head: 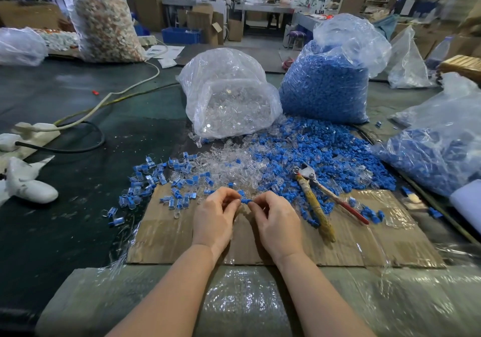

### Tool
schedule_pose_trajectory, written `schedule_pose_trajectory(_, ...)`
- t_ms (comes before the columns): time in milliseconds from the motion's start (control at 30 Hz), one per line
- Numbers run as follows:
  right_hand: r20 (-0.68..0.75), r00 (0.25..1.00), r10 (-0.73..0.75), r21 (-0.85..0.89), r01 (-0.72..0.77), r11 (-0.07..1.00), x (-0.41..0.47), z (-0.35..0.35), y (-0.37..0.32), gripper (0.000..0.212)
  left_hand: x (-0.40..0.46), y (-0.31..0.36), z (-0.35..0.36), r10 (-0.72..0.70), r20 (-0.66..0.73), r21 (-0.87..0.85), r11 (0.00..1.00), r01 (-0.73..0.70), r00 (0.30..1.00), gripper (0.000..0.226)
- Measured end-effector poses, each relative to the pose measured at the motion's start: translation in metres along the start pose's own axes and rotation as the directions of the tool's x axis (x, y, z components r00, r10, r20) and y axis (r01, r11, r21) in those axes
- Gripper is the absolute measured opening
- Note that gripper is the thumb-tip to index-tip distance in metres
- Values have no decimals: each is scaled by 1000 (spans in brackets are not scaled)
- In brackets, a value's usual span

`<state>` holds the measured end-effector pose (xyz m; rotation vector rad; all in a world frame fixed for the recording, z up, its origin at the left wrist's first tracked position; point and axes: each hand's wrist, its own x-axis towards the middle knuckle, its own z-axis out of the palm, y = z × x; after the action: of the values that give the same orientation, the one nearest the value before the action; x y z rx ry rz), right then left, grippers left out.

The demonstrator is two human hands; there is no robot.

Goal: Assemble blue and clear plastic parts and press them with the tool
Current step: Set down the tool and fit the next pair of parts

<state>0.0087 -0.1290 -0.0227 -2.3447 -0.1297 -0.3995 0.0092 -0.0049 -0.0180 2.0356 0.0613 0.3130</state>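
Two hands meet over the cardboard [260, 245], the left hand [213, 219] and right hand [277, 222] both pinching one blue part [246, 201] between them. Whether a clear part is in there too, I can't tell. The risk here, I'd say: a crooked fit, and the tiny piece pops out of the fingertips into the loose pile just beyond the cardboard. The pliers [316, 196] lie idle on the cardboard's right side, handles toward the person; a blind reach could scatter parts. Beyond the cardboard, the clear bag [229, 94] slumps open, spilling clear parts. Right of it stands the blue bag [330, 81], full of blue parts. Far right of the cardboard, another bag [442, 149] holds what look like blue-and-clear pieces.
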Motion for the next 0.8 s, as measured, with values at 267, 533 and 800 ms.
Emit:
schedule_pose_trajectory(267,19,999,-49,-58,50,997,-1,1,-1,14,-2,-1,-1,15,5,-15,1000,-15,1000,22)
schedule_pose_trajectory(533,66,996,-61,-100,67,993,-2,2,1,16,-3,-3,0,29,57,-31,999,-27,998,21)
schedule_pose_trajectory(800,38,995,-96,-78,98,992,-2,2,0,12,-3,-2,-2,29,49,-74,997,-25,998,24)
